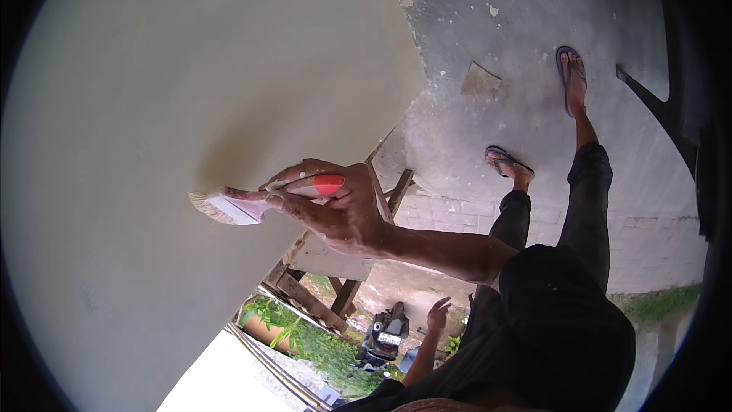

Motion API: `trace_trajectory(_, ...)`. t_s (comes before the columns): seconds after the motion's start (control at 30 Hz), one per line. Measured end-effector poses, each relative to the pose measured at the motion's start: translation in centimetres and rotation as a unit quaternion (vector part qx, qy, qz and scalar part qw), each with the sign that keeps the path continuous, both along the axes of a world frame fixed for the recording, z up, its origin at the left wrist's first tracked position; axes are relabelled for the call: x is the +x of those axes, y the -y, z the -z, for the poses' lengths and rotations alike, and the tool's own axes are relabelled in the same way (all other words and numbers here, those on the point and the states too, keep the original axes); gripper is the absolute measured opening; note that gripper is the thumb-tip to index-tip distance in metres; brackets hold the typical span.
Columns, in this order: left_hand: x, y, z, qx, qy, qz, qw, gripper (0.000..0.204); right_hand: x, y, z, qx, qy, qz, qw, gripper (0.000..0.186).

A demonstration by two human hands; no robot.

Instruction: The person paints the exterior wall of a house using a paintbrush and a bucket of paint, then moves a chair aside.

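Note:
My right hand point(347, 210), speckled with pale paint, is closed round the handle of a flat paintbrush point(248, 206). The brush has a red-tipped handle, a white band and pale bristles pointing left. Its bristles lie against or very near a broad, smooth, pale wall point(137, 130); I cannot tell whether they touch it. Across the front of my legs reaches my right arm. Lower down, my left hand point(438, 314) hangs beside my body with its fingers apart and nothing visible in it.
Grey floor point(526, 23) with paint spots runs beside the wall, and a flat broken piece point(480, 80) lies on it. Wooden supports point(347, 297) stand past the wall's edge. Farther off are a motorbike point(385, 336) and green plants point(328, 358). A dark curved object point(648, 99) is at right.

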State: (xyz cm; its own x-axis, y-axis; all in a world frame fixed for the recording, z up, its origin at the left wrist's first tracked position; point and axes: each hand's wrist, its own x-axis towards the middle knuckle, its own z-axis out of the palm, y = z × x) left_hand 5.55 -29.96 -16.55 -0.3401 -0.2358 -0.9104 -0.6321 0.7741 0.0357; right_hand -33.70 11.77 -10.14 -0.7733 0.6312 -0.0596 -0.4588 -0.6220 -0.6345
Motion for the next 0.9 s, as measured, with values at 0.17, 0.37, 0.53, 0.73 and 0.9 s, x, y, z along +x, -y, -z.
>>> trace_trajectory(0.17,2.0,-0.1,1.4,-0.012,0.011,-0.098,0.995,0.029,-2.4,2.2,16.5,-0.271,-0.016,-0.038,0.962,0.020)
trace_trajectory(0.37,8.1,-1.3,2.8,-0.129,0.140,-0.225,0.956,0.035,2.0,1.5,41.0,-0.159,0.226,0.055,0.960,0.013)
trace_trajectory(0.53,7.6,-2.1,1.9,-0.125,0.174,-0.119,0.970,0.041,0.2,3.3,43.1,-0.021,0.257,0.141,0.956,0.006)
trace_trajectory(0.73,12.2,6.0,2.9,-0.104,0.116,-0.146,0.977,0.043,0.4,2.5,22.8,-0.096,0.063,0.038,0.993,0.015)
trace_trajectory(0.9,9.9,3.6,2.6,-0.100,0.147,-0.146,0.973,0.046,1.1,2.3,23.9,-0.252,0.025,-0.051,0.966,0.017)
